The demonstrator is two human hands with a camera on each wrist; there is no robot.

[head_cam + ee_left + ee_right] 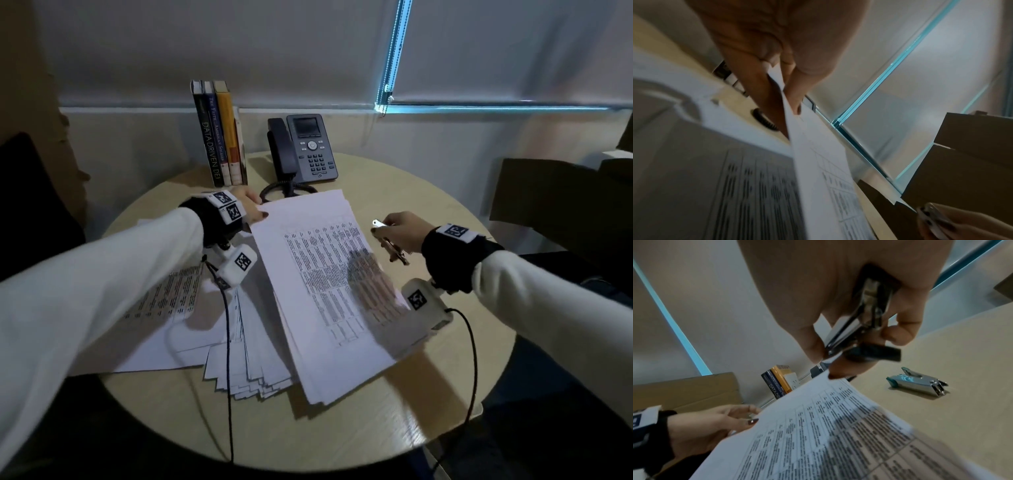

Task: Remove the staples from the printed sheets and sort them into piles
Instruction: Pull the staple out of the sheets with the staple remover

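My left hand (255, 214) pinches the far left corner of a sheaf of printed sheets (318, 274) between thumb and fingers (797, 91), and that corner is raised off the round table (342, 428). The sheaf (818, 434) carries tables of small text. To its right, my right hand (383, 231) grips a metal staple remover (865, 318), held just off the sheaf's far right corner. The tool (397, 251) is not touching the paper. Whether a staple sits in the pinched corner cannot be made out.
A fanned pile of sheets (253, 370) lies under the sheaf, and more printed pages (164, 301) lie at the left. A silver and teal stapler (918, 382) rests on the table beyond my right hand. Books (219, 137) and a desk phone (308, 147) stand at the back; a cardboard box (548, 198) stands at the right.
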